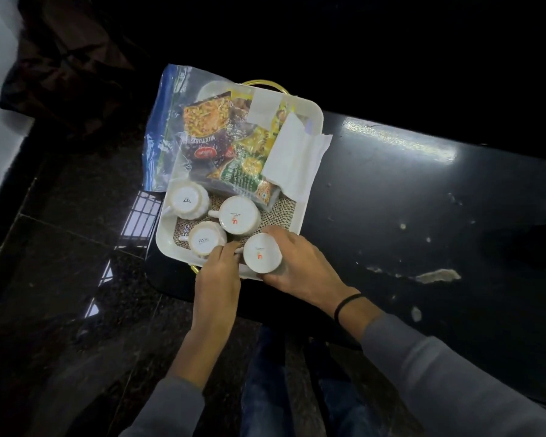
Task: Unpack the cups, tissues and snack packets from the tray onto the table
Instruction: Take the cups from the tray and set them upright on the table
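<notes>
While a white tray (317,115) with gold handles sits on the corner of a glossy black table (391,216), a person's right hand (300,263) grips the nearest cup (260,253), fingers curled round its side. The cup is upside down at the tray's near edge. The left hand (216,279) reaches in just beside it, fingers held close together, their tips at the cup's handle side. Whether they pinch the handle cannot be told. Three more upturned cups, a plain one (237,216) and two ribbed ones (204,239) (186,200), stand on a burlap mat (278,212) in the tray. At its far end lie snack packets (202,130) inside a clear zip bag (161,121), with folded white tissues (293,156) over the right rim. A black band (347,305) circles the right wrist.
</notes>
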A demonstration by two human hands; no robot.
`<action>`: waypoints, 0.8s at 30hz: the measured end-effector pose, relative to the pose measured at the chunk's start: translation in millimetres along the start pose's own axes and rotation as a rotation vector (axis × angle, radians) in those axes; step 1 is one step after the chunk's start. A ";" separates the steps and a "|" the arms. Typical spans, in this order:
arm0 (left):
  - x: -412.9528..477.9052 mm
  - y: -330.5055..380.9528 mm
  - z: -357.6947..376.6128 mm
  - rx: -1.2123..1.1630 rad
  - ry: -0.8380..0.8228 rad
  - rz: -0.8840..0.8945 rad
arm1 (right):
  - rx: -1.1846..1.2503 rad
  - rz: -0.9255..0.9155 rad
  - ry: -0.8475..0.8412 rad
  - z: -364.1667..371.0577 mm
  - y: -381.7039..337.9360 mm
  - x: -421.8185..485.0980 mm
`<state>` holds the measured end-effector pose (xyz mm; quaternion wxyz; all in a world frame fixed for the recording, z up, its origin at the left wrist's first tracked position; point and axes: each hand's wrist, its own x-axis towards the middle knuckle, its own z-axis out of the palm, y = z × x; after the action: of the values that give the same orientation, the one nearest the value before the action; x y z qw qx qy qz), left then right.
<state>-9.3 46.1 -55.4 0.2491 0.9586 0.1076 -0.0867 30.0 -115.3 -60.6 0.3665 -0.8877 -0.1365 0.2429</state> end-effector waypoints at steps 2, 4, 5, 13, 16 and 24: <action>1.1 -2.2 -7.6 0.032 0.039 0.083 | 0.036 -0.033 0.019 -1.5 1.5 0.1; 2.3 -1.3 -17.3 0.056 0.060 0.157 | 0.093 -0.059 0.034 -8.4 3.1 -2.1; 3.2 0.9 -21.9 0.060 0.064 0.192 | 0.118 -0.070 0.044 -12.8 3.8 -4.2; 20.4 41.3 -25.2 -0.117 -0.004 0.347 | 0.351 0.075 0.226 -53.0 17.9 -39.7; 25.1 61.5 -11.7 -0.292 -0.122 0.306 | 0.530 0.251 0.255 -61.1 33.8 -60.9; 7.0 101.5 26.4 -0.909 -0.557 -0.244 | 1.003 0.704 0.245 -66.4 74.5 -102.2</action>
<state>19.8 -52.4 -33.1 0.6456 0.6755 0.1748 -0.3103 -16.3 -248.8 -39.4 0.6495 -0.6209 0.3379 0.2801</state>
